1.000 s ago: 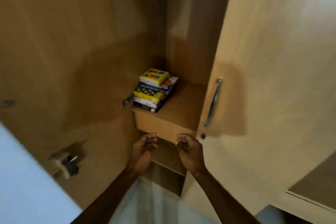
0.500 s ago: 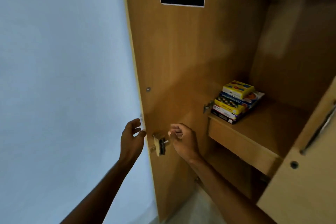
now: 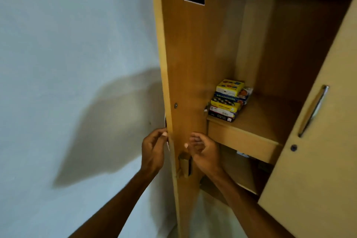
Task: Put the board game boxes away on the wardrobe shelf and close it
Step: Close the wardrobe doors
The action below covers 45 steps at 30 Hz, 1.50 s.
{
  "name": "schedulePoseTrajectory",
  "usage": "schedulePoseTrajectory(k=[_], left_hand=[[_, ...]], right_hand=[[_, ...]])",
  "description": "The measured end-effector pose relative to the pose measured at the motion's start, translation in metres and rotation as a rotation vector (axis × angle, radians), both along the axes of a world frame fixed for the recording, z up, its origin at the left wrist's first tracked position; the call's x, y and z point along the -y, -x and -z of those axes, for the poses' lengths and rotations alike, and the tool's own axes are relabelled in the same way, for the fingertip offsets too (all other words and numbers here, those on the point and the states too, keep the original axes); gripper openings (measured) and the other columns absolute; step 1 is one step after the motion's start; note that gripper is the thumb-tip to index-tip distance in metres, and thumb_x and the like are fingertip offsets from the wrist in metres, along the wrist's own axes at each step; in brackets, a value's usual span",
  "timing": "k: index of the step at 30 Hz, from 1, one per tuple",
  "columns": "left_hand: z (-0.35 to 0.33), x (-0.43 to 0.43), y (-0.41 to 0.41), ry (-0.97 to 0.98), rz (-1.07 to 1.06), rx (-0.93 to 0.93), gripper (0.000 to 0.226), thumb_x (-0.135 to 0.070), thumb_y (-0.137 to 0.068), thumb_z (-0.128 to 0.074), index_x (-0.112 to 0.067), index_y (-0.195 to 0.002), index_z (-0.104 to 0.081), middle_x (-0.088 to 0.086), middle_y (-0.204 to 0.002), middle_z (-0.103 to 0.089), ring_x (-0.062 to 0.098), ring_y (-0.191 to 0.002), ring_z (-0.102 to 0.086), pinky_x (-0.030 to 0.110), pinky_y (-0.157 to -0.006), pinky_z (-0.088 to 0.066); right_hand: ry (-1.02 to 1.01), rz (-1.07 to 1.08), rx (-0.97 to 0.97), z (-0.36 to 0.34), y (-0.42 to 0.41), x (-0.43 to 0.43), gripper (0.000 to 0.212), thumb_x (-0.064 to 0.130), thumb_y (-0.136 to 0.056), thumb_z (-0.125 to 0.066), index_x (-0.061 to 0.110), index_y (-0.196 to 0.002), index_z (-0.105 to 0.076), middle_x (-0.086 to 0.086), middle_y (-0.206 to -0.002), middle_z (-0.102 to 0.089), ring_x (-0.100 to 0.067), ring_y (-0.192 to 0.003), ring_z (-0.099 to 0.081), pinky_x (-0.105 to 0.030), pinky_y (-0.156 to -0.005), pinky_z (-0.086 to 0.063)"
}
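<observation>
The board game boxes (image 3: 229, 100) sit stacked at the left end of the wardrobe shelf (image 3: 257, 121), close by the open left door (image 3: 189, 60). The left grip (image 3: 152, 150) curls its fingers round that door's outer edge, lower than the stack. The right grip (image 3: 202, 150) hovers by the door's inner face, fingers half curled, holding nothing. The right door (image 3: 318, 160) stands partly open.
</observation>
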<state>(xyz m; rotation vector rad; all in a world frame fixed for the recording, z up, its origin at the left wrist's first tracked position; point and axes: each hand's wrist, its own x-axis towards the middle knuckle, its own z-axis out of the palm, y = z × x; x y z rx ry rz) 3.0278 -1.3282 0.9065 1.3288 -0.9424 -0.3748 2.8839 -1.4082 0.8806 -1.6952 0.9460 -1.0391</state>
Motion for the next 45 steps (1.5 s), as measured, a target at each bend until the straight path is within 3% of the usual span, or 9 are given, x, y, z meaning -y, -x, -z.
schedulePoseTrajectory(k=[4,8,11,13,22,25,32,37,45], left_hand=[[-0.004,0.014,0.025,0.002,0.173,0.052,0.016,-0.017,-0.094,-0.06,-0.008,-0.099,-0.072,0.005,-0.091,-0.075,0.018,-0.088,-0.071,0.029,-0.077,-0.059],[-0.011,0.045,0.061,-0.024,0.208,0.019,0.016,-0.015,-0.085,-0.072,-0.016,-0.1,-0.067,-0.005,-0.093,-0.07,0.0,-0.084,-0.067,0.014,-0.074,-0.055],[-0.014,0.068,0.084,-0.066,0.386,0.054,0.015,-0.011,-0.086,-0.07,-0.016,-0.1,-0.069,-0.001,-0.095,-0.072,0.006,-0.088,-0.069,0.019,-0.078,-0.058],[-0.014,0.086,0.103,-0.082,0.469,0.044,0.016,-0.009,-0.087,-0.068,-0.022,-0.095,-0.068,0.001,-0.095,-0.072,0.013,-0.09,-0.07,0.021,-0.076,-0.059],[-0.009,0.184,0.185,-0.128,0.661,0.079,0.011,-0.013,-0.088,-0.068,-0.01,-0.098,-0.07,0.006,-0.094,-0.073,0.017,-0.09,-0.07,0.023,-0.078,-0.057],[-0.01,0.215,0.208,-0.132,0.67,0.09,0.008,-0.013,-0.088,-0.068,-0.02,-0.092,-0.069,0.001,-0.088,-0.072,0.016,-0.086,-0.069,0.026,-0.079,-0.057],[-0.01,0.291,0.253,-0.095,0.642,0.104,0.013,-0.012,-0.088,-0.068,-0.025,-0.086,-0.067,-0.008,-0.08,-0.069,-0.006,-0.071,-0.063,0.008,-0.067,-0.05],[-0.007,0.334,0.271,-0.079,0.577,0.117,0.008,-0.017,-0.088,-0.069,-0.024,-0.085,-0.068,-0.005,-0.08,-0.07,0.008,-0.077,-0.066,0.015,-0.069,-0.051],[-0.002,0.354,0.286,-0.026,0.501,0.089,0.015,-0.014,-0.087,-0.069,-0.028,-0.083,-0.068,-0.008,-0.079,-0.07,-0.001,-0.073,-0.064,0.012,-0.071,-0.052]], right_hand=[[-0.021,0.118,-0.011,-0.002,0.036,-0.014,0.062,0.037,-0.07,-0.085,0.025,-0.126,-0.061,0.012,-0.115,-0.066,-0.005,-0.104,-0.061,-0.028,-0.088,-0.055],[0.077,0.315,-0.133,-0.008,0.072,-0.016,0.061,0.045,-0.07,-0.083,0.03,-0.124,-0.061,0.018,-0.114,-0.063,0.0,-0.1,-0.058,-0.028,-0.086,-0.055],[0.149,0.471,-0.189,-0.007,0.094,-0.007,0.053,0.043,-0.074,-0.081,0.027,-0.122,-0.064,0.014,-0.112,-0.068,0.005,-0.088,-0.057,-0.015,-0.077,-0.051],[0.168,0.574,-0.257,-0.007,0.115,0.003,0.058,0.048,-0.073,-0.08,0.027,-0.124,-0.063,0.011,-0.116,-0.069,0.003,-0.091,-0.058,-0.008,-0.072,-0.043],[0.302,0.904,-0.409,0.001,0.2,0.078,0.066,0.059,-0.071,-0.078,0.023,-0.124,-0.062,0.004,-0.118,-0.069,-0.015,-0.104,-0.065,-0.033,-0.08,-0.057],[0.358,0.979,-0.485,-0.001,0.22,0.11,0.076,0.058,-0.069,-0.078,0.019,-0.13,-0.056,-0.002,-0.127,-0.063,-0.022,-0.115,-0.059,-0.042,-0.085,-0.057],[0.406,1.125,-0.654,-0.011,0.256,0.193,0.108,0.065,-0.063,-0.076,0.012,-0.147,-0.034,-0.019,-0.152,-0.034,-0.038,-0.14,-0.033,-0.054,-0.104,-0.038],[0.362,1.131,-0.693,-0.016,0.27,0.24,0.127,0.073,-0.059,-0.074,0.008,-0.153,-0.019,-0.022,-0.157,-0.022,-0.04,-0.146,-0.018,-0.058,-0.111,-0.026],[0.405,1.134,-0.672,-0.008,0.279,0.264,0.126,0.071,-0.059,-0.074,0.006,-0.152,-0.02,-0.021,-0.153,-0.023,-0.041,-0.144,-0.02,-0.059,-0.109,-0.029]])
